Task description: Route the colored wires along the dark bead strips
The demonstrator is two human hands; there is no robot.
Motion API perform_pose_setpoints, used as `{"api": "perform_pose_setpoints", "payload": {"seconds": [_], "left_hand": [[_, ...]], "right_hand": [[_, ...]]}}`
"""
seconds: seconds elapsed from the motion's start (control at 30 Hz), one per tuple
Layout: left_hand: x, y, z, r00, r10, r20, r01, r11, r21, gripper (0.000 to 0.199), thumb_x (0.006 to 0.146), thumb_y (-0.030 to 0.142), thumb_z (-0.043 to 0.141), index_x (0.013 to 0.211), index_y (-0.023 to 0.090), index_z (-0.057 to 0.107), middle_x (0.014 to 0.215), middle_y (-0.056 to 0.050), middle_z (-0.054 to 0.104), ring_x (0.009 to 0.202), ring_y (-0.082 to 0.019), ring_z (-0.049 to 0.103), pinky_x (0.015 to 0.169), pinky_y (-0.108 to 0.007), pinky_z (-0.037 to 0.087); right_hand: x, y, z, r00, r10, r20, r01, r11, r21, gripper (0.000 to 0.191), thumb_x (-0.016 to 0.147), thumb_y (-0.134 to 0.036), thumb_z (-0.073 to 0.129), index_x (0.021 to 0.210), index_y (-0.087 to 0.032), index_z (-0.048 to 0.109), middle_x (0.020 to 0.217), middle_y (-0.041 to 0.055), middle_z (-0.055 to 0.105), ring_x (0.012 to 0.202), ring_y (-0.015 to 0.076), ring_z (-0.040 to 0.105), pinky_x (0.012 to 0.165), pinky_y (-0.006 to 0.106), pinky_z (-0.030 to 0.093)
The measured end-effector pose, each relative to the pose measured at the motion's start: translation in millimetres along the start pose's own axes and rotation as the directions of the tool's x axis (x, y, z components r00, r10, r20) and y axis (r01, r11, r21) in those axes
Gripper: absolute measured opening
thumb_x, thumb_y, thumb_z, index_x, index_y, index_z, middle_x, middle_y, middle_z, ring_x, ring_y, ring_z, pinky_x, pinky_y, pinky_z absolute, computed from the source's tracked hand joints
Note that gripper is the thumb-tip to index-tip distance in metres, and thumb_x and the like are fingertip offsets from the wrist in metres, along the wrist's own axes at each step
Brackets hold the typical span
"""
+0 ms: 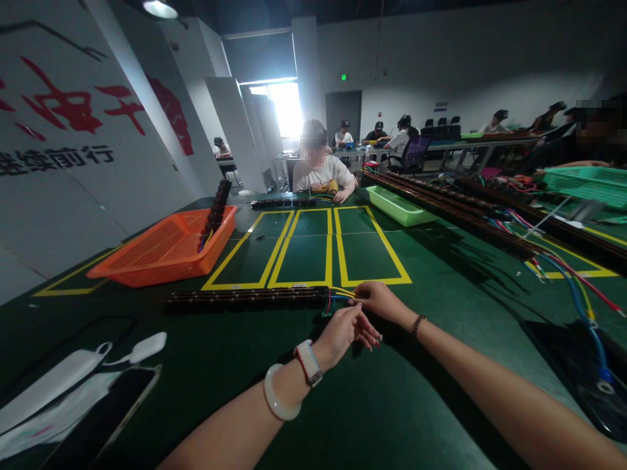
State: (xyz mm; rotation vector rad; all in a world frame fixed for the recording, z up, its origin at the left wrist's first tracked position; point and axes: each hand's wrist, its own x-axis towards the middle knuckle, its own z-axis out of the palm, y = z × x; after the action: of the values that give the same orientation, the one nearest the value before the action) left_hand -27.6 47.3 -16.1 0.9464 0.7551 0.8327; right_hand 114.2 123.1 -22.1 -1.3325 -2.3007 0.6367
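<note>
Black wire harness [249, 298], yellow and blue leads [343, 292] at its right end, right hand [381, 302] grasping leads, left hand [341, 334] beside them, finger hold unclear, orange basket [151, 264] beyond harness

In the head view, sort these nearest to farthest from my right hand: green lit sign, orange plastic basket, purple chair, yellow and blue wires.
1. Yellow and blue wires: at your right hand, leading left.
2. Orange plastic basket: forward and left.
3. Purple chair: across the room, slightly right.
4. Green lit sign: high up at the back.
</note>
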Motion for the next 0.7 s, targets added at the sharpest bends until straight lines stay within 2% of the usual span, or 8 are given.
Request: {"api": "perform_pose_setpoints", "payload": {"seconds": [0.1, 0.2, 0.33, 0.43, 0.57, 0.7], "left_hand": [[2, -3, -0.5, 1.0, -0.016, 0.008, 0.017, 0.998, -0.059, 0.04, 0.088, 0.045, 0.04, 0.07, 0.012, 0.053, 0.072, -0.014, 0.066, 0.063, -0.019, 0.064, 0.061, -0.029, 0.048], [4, -4, 0.0, 0.999, -0.036, -0.008, 0.035, 0.994, -0.102, 0.043, 0.088, 0.048, 0.041, 0.077, 0.009, 0.057, 0.075, -0.016, 0.067, 0.069, -0.021, 0.066, 0.07, -0.034, 0.049], [5, -3, 0.7, 0.999, -0.054, 0.005, 0.054, 0.972, -0.229, 0.043, 0.089, 0.048, 0.039, 0.095, 0.01, 0.059, 0.087, -0.016, 0.067, 0.082, -0.021, 0.065, 0.081, -0.038, 0.048], [5, -3, 1.2, 1.0, -0.017, -0.023, 0.008, 0.939, -0.345, 0.037, 0.091, 0.043, 0.039, 0.099, 0.013, 0.059, 0.092, -0.012, 0.067, 0.091, -0.019, 0.063, 0.086, -0.036, 0.046], [7, -9, 0.7, 0.988, 0.036, -0.152, -0.099, 0.896, -0.434, 0.024, 0.09, 0.035, 0.046, 0.09, 0.014, 0.058, 0.092, -0.009, 0.066, 0.091, -0.017, 0.062, 0.084, -0.033, 0.047], [10, -13, -0.4, 0.967, 0.011, -0.255, -0.135, 0.87, -0.474, 0.011, 0.087, 0.024, 0.052, 0.083, 0.015, 0.056, 0.084, -0.005, 0.064, 0.083, -0.015, 0.061, 0.079, -0.029, 0.049]], "right_hand": [[-9, -11, -6, 0.999, -0.026, -0.023, 0.024, 0.994, -0.11, 0.017, 0.083, -0.023, 0.056, 0.088, -0.015, 0.07, 0.088, 0.0061, 0.066, 0.08, 0.0157, 0.059, 0.07, 0.023, 0.04], [-18, -23, -11, 0.996, -0.066, -0.063, 0.047, 0.962, -0.269, 0.021, 0.084, -0.015, 0.05, 0.09, -0.017, 0.069, 0.088, 0.005, 0.065, 0.08, 0.0146, 0.058, 0.067, 0.022, 0.038], [-23, -36, -13, 0.988, -0.09, -0.125, 0.032, 0.914, -0.405, 0.021, 0.086, -0.018, 0.046, 0.078, -0.016, 0.066, 0.082, 0.0042, 0.061, 0.069, 0.0129, 0.055, 0.058, 0.023, 0.033], [-25, -40, -12, 0.981, -0.129, -0.148, 0.048, 0.887, -0.459, 0.019, 0.087, -0.02, 0.048, 0.076, -0.016, 0.064, 0.08, 0.0034, 0.06, 0.068, 0.0128, 0.053, 0.057, 0.024, 0.031], [-29, -41, -7, 0.96, -0.271, -0.066, 0.181, 0.786, -0.591, 0.019, 0.087, -0.017, 0.05, 0.073, -0.015, 0.063, 0.075, 0.0038, 0.058, 0.068, 0.0152, 0.051, 0.062, 0.028, 0.031], [-35, -45, 0, 0.909, -0.416, 0.041, 0.321, 0.632, -0.705, 0.015, 0.086, -0.009, 0.049, 0.082, -0.012, 0.063, 0.078, 0.0071, 0.058, 0.071, 0.018, 0.049, 0.066, 0.031, 0.032]]}}
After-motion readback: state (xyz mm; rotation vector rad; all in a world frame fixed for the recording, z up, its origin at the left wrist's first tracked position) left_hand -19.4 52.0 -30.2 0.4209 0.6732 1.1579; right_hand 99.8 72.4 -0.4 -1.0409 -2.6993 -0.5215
